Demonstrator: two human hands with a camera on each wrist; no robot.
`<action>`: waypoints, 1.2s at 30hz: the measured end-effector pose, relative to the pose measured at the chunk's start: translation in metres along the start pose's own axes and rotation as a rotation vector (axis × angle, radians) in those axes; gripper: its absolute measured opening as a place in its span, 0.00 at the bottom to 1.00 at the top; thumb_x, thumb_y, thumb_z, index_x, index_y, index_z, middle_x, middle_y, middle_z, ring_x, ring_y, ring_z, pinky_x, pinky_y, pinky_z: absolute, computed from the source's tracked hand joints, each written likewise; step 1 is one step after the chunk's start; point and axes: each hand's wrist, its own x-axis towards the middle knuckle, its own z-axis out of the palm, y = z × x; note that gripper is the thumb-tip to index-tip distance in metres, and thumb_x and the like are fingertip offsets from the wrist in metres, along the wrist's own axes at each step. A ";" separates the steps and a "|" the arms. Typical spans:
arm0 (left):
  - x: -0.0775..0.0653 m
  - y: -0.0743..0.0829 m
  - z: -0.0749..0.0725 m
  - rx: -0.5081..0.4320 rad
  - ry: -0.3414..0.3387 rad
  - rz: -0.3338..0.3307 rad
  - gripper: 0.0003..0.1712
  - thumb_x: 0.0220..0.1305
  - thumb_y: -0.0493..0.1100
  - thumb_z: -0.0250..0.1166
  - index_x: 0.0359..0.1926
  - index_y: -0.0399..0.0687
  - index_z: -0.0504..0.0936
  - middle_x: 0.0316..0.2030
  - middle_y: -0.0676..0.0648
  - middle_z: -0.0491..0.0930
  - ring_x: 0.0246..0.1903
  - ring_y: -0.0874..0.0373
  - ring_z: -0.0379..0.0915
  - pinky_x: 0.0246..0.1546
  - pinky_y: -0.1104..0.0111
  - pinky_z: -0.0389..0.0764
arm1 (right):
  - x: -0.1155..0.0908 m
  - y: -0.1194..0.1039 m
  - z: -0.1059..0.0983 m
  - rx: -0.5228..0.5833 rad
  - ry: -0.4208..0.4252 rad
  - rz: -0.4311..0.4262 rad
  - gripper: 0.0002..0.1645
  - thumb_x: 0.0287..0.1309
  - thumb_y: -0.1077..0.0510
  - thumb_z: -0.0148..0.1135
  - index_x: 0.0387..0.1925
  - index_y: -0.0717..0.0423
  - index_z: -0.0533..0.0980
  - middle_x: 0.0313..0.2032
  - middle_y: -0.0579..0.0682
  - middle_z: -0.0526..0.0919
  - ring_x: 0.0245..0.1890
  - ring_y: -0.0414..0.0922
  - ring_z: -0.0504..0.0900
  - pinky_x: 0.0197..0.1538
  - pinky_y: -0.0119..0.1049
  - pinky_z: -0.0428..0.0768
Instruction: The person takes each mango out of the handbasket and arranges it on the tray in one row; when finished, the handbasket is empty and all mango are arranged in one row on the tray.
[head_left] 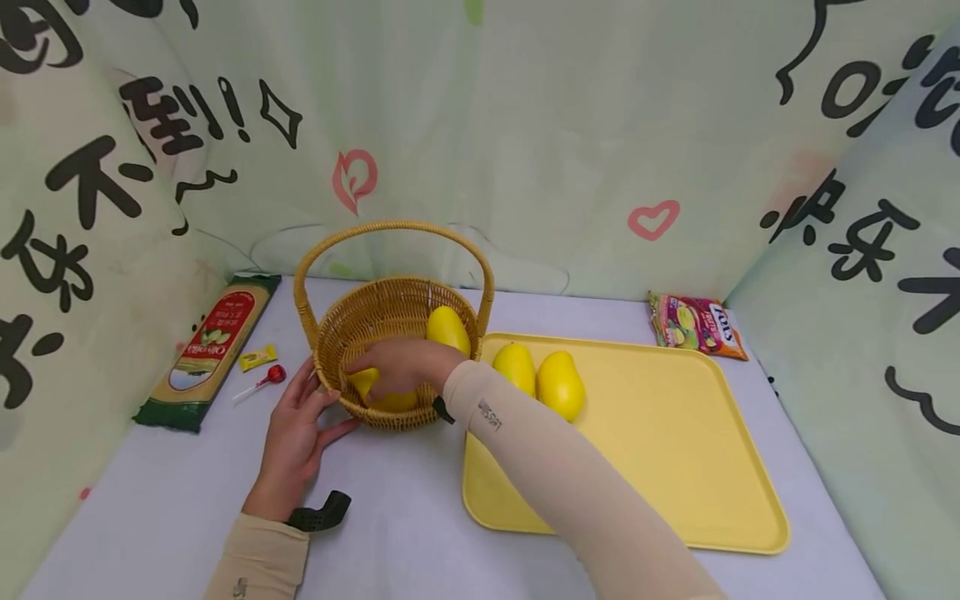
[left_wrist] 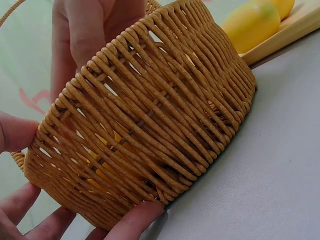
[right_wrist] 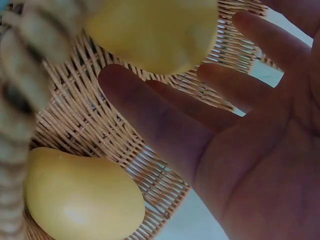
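Note:
A wicker basket with a tall arched handle stands on the table. My left hand holds its near left side, fingers at the rim and the thumb low on the woven wall. Inside the basket, my right hand reaches over a yellow mango, partly hiding it. The right wrist view shows this hand with extended, spread fingers, near a blurred mango. Another mango lies at the basket's right side. Two mangoes, one beside the other, rest on the yellow tray.
At the left lie a long Olivoila packet, a small yellow wrapped sweet and a red lollipop. A purple snack bag sits behind the tray. Printed cloth walls enclose the back and sides.

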 end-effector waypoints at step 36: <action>0.002 0.000 -0.001 -0.012 -0.005 0.005 0.41 0.80 0.40 0.54 0.83 0.80 0.52 0.85 0.59 0.50 0.79 0.50 0.60 0.60 0.44 0.83 | -0.006 0.005 0.003 0.028 0.052 0.112 0.36 0.57 0.51 0.77 0.68 0.39 0.79 0.67 0.48 0.78 0.59 0.46 0.73 0.60 0.39 0.80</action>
